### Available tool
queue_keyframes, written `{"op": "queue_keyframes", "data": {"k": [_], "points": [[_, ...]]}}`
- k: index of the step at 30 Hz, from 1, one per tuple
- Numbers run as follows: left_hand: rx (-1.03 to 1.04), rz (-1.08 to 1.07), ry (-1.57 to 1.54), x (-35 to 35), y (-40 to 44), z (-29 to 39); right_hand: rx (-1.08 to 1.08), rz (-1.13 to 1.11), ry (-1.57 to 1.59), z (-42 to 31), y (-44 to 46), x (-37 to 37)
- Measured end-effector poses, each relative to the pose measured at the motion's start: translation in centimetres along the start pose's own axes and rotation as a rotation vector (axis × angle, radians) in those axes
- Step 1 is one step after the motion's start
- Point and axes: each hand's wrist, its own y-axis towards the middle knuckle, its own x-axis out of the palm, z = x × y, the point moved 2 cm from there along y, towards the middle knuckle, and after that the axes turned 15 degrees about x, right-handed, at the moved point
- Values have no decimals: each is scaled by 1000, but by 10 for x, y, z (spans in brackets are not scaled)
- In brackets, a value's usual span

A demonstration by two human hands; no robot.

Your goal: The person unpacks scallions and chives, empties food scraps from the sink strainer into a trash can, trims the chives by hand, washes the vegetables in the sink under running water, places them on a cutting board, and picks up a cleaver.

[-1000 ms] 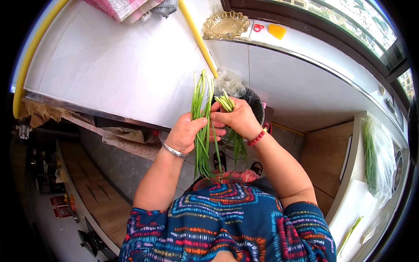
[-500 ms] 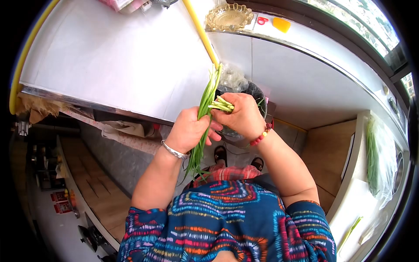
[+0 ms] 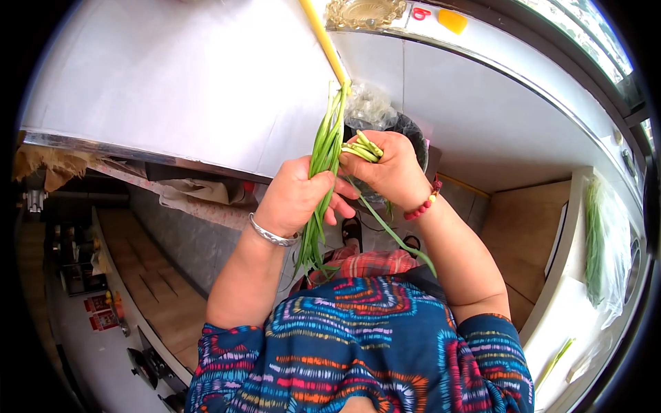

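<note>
A bunch of long green stalks point(image 3: 326, 146) runs through my left hand point(image 3: 296, 195), whose thumb lies across it; the pale ends point up and the leafy ends hang toward my lap. My right hand point(image 3: 391, 165), with a red bead bracelet, is closed on a smaller bundle of stalks point(image 3: 365, 147), pale ends sticking out above the thumb. One long green leaf point(image 3: 396, 237) trails down from between the hands toward my right forearm. Both hands are close together, in front of a dark-lined bin point(image 3: 411, 131).
Crumpled clear plastic point(image 3: 368, 107) rests at the bin's rim. A white tabletop point(image 3: 186, 82) spans the upper left. On the ledge are a glass dish point(image 3: 365, 12), red scissors point(image 3: 421, 13) and a yellow object point(image 3: 452, 21). More greens point(image 3: 593, 241) in plastic lie at right.
The stalks in my left hand have gathered into a tighter bunch and tilted. My right hand's bundle has turned sideways, and a single leaf now stretches out to the lower right. The view has shifted slightly.
</note>
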Motion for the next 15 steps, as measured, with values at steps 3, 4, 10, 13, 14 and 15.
{"op": "queue_keyframes", "data": {"k": [3,4,10,13,14,15], "points": [[-1,-14,-59,-1,-1,0,76,-90,265,2,0,1],[-2,-13,-59,-2,-1,-1,77,-90,266,3,0,2],[52,-8,-94,-1,-1,-1,146,-143,348,0,-3,1],[65,4,-91,-1,-1,-3,163,-173,395,-4,-5,1],[67,19,-61,-2,0,-3,163,-173,394,-2,-4,1],[71,33,-30,-2,0,-3,156,-130,383,1,-2,0]]}}
